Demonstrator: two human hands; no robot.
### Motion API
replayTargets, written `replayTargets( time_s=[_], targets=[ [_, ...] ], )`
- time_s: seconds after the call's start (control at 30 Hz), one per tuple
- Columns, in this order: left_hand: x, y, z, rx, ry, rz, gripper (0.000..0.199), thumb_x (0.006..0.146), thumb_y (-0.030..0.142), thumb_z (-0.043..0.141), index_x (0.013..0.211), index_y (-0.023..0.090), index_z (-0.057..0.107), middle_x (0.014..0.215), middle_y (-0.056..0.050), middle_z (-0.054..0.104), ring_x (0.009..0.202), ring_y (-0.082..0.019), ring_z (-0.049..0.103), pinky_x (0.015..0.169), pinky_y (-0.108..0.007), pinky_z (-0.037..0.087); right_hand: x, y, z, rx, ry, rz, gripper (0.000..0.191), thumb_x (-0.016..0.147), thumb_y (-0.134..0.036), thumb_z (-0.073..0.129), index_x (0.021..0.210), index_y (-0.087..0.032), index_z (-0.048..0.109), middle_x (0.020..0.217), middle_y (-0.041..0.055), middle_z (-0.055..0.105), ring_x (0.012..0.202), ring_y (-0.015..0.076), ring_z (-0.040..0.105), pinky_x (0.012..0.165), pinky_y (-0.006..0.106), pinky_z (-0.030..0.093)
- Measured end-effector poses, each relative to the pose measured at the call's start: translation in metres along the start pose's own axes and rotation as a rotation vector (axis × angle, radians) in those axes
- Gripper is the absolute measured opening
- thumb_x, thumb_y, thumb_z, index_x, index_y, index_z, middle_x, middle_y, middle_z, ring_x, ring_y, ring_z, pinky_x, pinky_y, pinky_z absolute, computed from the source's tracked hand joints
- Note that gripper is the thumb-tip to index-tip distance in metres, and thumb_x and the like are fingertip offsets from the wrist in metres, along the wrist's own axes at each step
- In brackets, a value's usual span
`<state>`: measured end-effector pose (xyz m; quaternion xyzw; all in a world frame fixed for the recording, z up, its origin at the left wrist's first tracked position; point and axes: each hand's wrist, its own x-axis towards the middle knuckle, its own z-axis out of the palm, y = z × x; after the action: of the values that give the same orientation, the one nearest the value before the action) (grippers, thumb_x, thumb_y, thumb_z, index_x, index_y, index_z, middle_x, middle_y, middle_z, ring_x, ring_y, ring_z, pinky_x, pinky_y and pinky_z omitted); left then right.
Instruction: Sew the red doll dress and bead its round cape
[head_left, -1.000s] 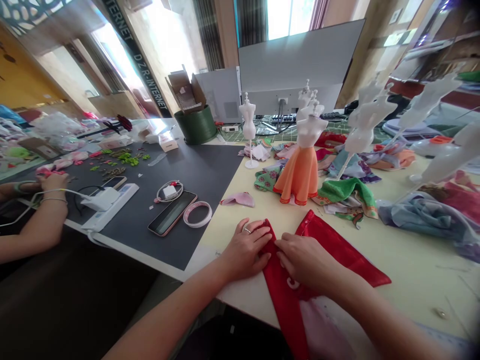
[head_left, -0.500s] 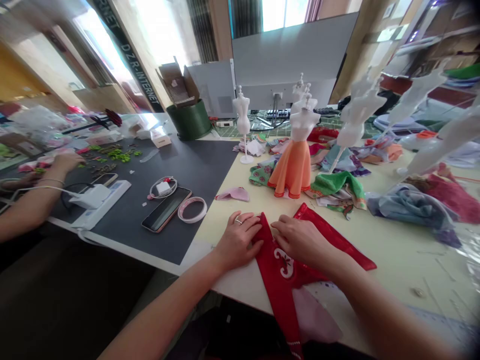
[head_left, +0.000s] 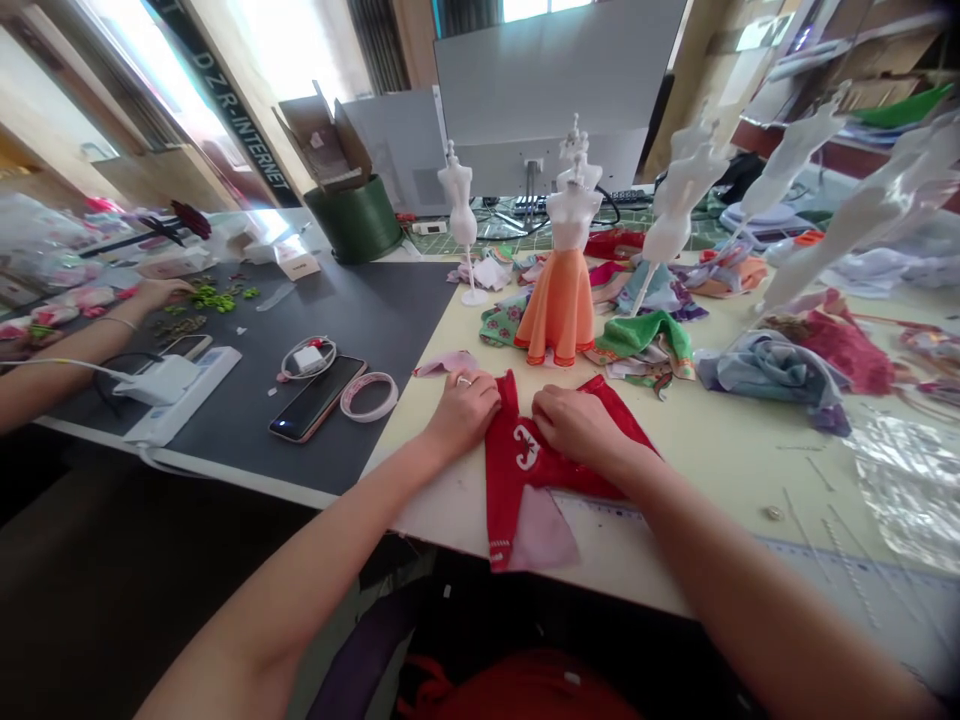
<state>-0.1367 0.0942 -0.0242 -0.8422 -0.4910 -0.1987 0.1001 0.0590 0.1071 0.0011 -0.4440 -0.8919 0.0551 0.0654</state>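
Observation:
A red fabric piece [head_left: 504, 500] with a white embroidered motif lies on the pale table, near its front edge. My left hand [head_left: 466, 412], with a ring on one finger, pinches its upper left edge. Curled fingers of my right hand [head_left: 574, 425] grip the fabric to the right of a notch in it, hiding part of the cloth. A pale pink cloth [head_left: 544, 530] shows beneath the red one at the bottom. Beyond my hands stands a small white dress form [head_left: 566, 215] wearing an orange skirt [head_left: 559, 310].
Several white dress forms [head_left: 679, 205] and heaped fabric scraps [head_left: 795, 365] stand behind and right. Left are a tape roll [head_left: 369, 397], a phone [head_left: 319, 400] and a power strip [head_left: 184, 395]. A co-worker's hand [head_left: 161, 292] is by green leaves [head_left: 217, 296]. Chains [head_left: 847, 565] lie right.
The red fabric has been drawn up onto the table; its lower end hung over the front edge before. Both hands remain on it. The co-worker's hand has moved toward the green leaves.

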Motion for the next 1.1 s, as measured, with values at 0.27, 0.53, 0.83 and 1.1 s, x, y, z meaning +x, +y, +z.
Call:
replayTargets(
  time_s=[0.27, 0.53, 0.83, 1.1],
  targets=[
    [-0.039, 0.049, -0.043, -0.124, 0.115, -0.169, 0.014, 0.084, 0.029, 0.054, 0.091, 0.017, 0.055, 0.099, -0.008, 0.061, 0.098, -0.023, 0.053, 0.095, -0.042, 0.036, 0.002, 0.010, 0.001, 0.056, 0.207, 0.105, 0.014, 0.089, -0.022, 0.043, 0.087, -0.018, 0.056, 0.091, 0.0055, 0.062, 0.070, 0.0159, 0.054, 0.050, 0.026, 0.022],
    [-0.118, 0.091, -0.057, -0.258, 0.052, -0.262, 0.022, 0.076, 0.024, 0.063, 0.094, 0.016, 0.053, 0.093, -0.008, 0.059, 0.093, -0.024, 0.052, 0.088, -0.041, 0.040, 0.004, 0.011, 0.010, 0.116, 0.250, 0.061, 0.015, 0.087, -0.023, 0.046, 0.078, -0.018, 0.057, 0.088, 0.0053, 0.062, 0.066, 0.0154, 0.053, 0.049, 0.026, 0.022],
    [-0.109, 0.094, -0.050, -0.501, 0.122, -0.605, 0.012, 0.085, 0.021, 0.051, 0.075, 0.018, 0.055, 0.082, -0.004, 0.062, 0.081, -0.018, 0.056, 0.078, -0.032, 0.044, 0.001, 0.009, 0.006, 0.174, 0.299, -0.011, 0.015, 0.088, -0.021, 0.046, 0.080, -0.017, 0.059, 0.085, 0.0052, 0.062, 0.068, 0.0151, 0.054, 0.053, 0.025, 0.029],
    [-0.110, 0.093, -0.051, -0.688, 0.227, -0.949, 0.020, 0.086, 0.035, 0.051, 0.085, 0.017, 0.059, 0.077, -0.003, 0.064, 0.071, -0.016, 0.060, 0.066, -0.026, 0.049, -0.014, -0.018, -0.029, 0.431, 0.132, -0.335, 0.010, 0.081, -0.014, 0.054, 0.083, -0.018, 0.063, 0.082, 0.0038, 0.063, 0.075, 0.0160, 0.055, 0.068, 0.027, 0.040]
  ],
)
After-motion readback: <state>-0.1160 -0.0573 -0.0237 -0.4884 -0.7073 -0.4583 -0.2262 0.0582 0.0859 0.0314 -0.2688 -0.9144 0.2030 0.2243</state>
